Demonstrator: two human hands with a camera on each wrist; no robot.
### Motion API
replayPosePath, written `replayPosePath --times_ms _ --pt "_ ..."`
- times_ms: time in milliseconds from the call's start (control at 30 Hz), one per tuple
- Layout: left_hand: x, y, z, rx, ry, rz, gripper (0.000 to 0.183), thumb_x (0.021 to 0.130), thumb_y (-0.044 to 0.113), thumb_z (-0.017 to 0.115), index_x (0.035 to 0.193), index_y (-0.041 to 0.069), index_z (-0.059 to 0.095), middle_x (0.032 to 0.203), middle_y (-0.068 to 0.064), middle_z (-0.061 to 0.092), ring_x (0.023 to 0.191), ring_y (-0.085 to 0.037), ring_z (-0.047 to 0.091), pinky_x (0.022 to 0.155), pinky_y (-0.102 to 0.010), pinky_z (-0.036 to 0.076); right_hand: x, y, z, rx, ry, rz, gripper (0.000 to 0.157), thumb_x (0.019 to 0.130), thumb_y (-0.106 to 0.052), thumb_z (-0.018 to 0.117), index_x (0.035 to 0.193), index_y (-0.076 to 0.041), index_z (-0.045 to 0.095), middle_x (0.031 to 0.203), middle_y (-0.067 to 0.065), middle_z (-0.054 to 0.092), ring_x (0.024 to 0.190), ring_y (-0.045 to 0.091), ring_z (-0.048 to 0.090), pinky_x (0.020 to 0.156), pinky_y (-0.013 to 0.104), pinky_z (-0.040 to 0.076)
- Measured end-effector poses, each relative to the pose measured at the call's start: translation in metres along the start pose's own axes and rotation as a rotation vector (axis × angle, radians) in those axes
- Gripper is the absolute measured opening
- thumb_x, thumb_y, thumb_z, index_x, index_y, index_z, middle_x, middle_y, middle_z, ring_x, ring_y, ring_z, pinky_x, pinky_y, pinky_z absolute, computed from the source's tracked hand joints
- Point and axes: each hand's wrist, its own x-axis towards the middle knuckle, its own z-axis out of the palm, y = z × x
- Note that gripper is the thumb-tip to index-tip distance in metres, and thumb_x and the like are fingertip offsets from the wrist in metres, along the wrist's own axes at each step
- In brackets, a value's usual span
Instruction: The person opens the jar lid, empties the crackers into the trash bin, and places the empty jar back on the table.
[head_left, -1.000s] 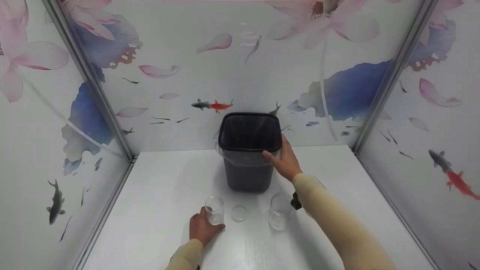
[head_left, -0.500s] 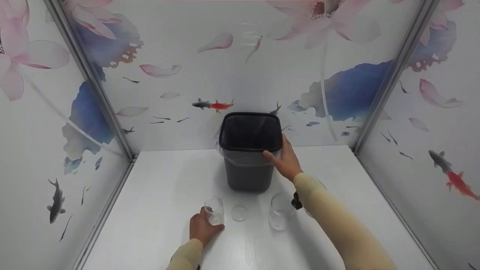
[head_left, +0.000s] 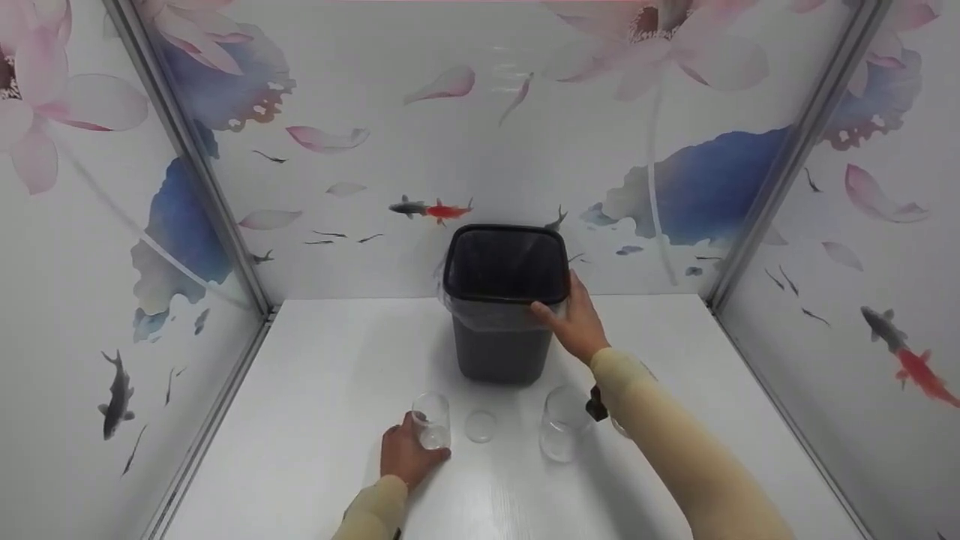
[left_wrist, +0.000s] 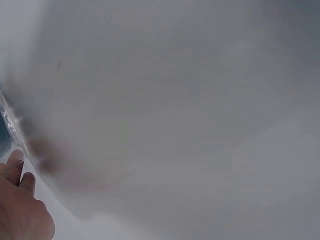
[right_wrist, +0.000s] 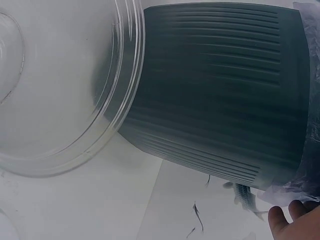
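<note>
A grey trash bin [head_left: 501,352] stands upright near the back wall, its black rim above a clear plastic liner [head_left: 499,316]. My right hand [head_left: 576,322] holds the bin at its right front corner, thumb over the front below the rim and fingers along the side. Lower down, my left hand [head_left: 410,454] grips a clear cup [head_left: 433,421] low on its side, thumb in front. A second, wider clear cup [head_left: 562,431] stands below my right wrist. Between the cups lies a small clear round disc [head_left: 481,426]. In the left wrist view only some fingers [left_wrist: 27,182] show at the lower left.
The white table [head_left: 322,375] is bounded by printed panels at the back and both sides. A metal post [head_left: 191,161] rises at the left back corner and another post [head_left: 795,161] at the right. A clear rounded edge [head_left: 621,429] shows partly behind the right sleeve.
The head view has shifted slightly, moving the scene a little to the right. Both hands, the bin and the cups keep their places relative to one another.
</note>
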Motion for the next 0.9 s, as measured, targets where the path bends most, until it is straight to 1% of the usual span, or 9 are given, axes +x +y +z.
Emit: replayPosePath --times_ms 100,200,300,400,500,733,900 --pt "0.0 0.0 0.002 -0.005 -0.014 -0.017 0.083 0.06 0.036 0.093 0.129 0.01 0.055 0.119 -0.013 0.064 0.122 -0.043 0.049 0.106 -0.055 0.039 -0.004 -0.002 -0.001 -0.007 0.003 0.016 0.107 0.088 -0.07 0.057 0.16 -0.011 0.005 0.165 0.012 0.01 0.15 0.029 0.012 0.12 0.047 0.013" --pt "0.0 0.0 0.002 -0.015 -0.013 -0.02 0.082 0.06 0.035 0.093 0.128 0.011 0.055 0.118 -0.012 0.064 0.123 -0.042 0.049 0.106 -0.054 0.039 -0.007 -0.004 -0.002 -0.025 0.039 0.011 0.108 0.087 -0.072 0.056 0.16 -0.013 0.003 0.165 0.013 0.009 0.15 0.03 0.011 0.12 0.049 0.013" --pt "0.0 0.001 0.002 -0.022 0.0 -0.006 0.082 0.059 0.034 0.093 0.127 0.01 0.055 0.117 -0.012 0.064 0.121 -0.042 0.05 0.106 -0.054 0.039 -0.008 -0.007 -0.002 -0.046 0.123 -0.016 0.107 0.088 -0.07 0.056 0.16 -0.012 0.003 0.164 0.014 0.01 0.15 0.031 0.011 0.119 0.05 0.015" --pt "0.001 0.001 0.001 -0.026 0.007 0.006 0.081 0.059 0.034 0.093 0.127 0.011 0.055 0.117 -0.012 0.064 0.12 -0.041 0.052 0.105 -0.054 0.039 -0.01 -0.009 -0.001 -0.062 0.217 -0.063 0.103 0.09 -0.065 0.058 0.16 -0.01 0.005 0.164 0.014 0.012 0.149 0.031 0.013 0.119 0.05 0.015" --pt "0.002 0.001 0.001 -0.022 0.005 0.011 0.08 0.06 0.035 0.093 0.126 0.011 0.055 0.117 -0.011 0.064 0.12 -0.04 0.052 0.105 -0.054 0.039 -0.011 -0.013 0.0 -0.07 0.269 -0.112 0.101 0.091 -0.061 0.06 0.16 -0.009 0.007 0.164 0.014 0.014 0.149 0.03 0.015 0.119 0.05 0.015" --pt "0.001 0.001 0.0 -0.02 -0.005 0.002 0.08 0.061 0.034 0.093 0.126 0.009 0.055 0.117 -0.012 0.065 0.119 -0.04 0.053 0.106 -0.053 0.039 -0.018 -0.019 0.007 -0.094 0.28 -0.181 0.1 0.092 -0.059 0.06 0.16 -0.01 0.006 0.164 0.013 0.014 0.149 0.028 0.017 0.119 0.049 0.016" --pt "0.0 0.002 0.0 -0.03 -0.005 -0.004 0.081 0.06 0.032 0.093 0.127 0.008 0.055 0.118 -0.013 0.064 0.12 -0.041 0.052 0.107 -0.054 0.038 -0.032 -0.026 0.013 -0.099 0.275 -0.277 0.097 0.093 -0.047 0.066 0.16 -0.008 0.008 0.164 0.011 0.015 0.148 0.027 0.019 0.118 0.05 0.019"
